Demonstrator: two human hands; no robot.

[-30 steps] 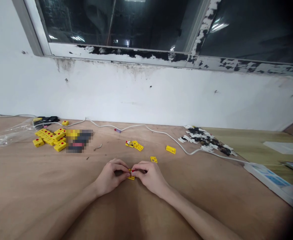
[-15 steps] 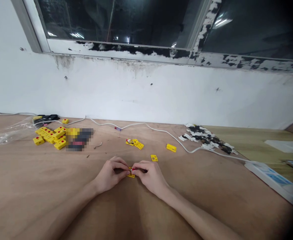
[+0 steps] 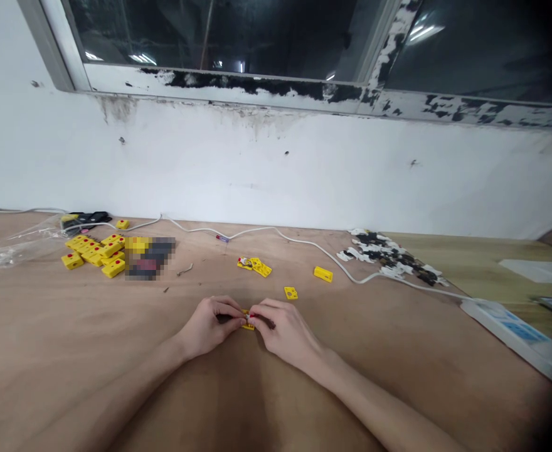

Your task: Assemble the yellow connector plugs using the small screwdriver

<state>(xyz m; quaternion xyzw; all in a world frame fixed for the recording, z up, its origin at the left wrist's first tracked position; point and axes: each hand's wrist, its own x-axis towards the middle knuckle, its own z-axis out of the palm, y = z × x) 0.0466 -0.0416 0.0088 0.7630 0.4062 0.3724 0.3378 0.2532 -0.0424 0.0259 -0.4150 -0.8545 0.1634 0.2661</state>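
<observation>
My left hand [image 3: 214, 328] is closed, thumb and fingers pinching the left side of a small yellow plastic case [image 3: 248, 326] low over the wooden table. My right hand [image 3: 283, 331] is closed too, its fingertips at a small red part [image 3: 251, 316] on the case's right side. The fingers cover most of the case and its inside. Just beyond my right hand lies a flat yellow plate with a hole [image 3: 291, 293]. Farther back, an opened yellow case with parts inside [image 3: 244, 263] touches another yellow piece [image 3: 261, 268]. A yellow block [image 3: 323, 274] lies to the right.
Several yellow boxes with red buttons [image 3: 92, 251] are heaped at the left beside a clear plastic bag [image 3: 17, 245]. A white cable [image 3: 304, 242] snakes along the back to a power strip [image 3: 506, 333]. Black and white pieces [image 3: 389, 257] are piled at the back right.
Both hands stay together at the yellow case, with only slight finger movement. The whole view has shifted a little; the other things lie as before.
</observation>
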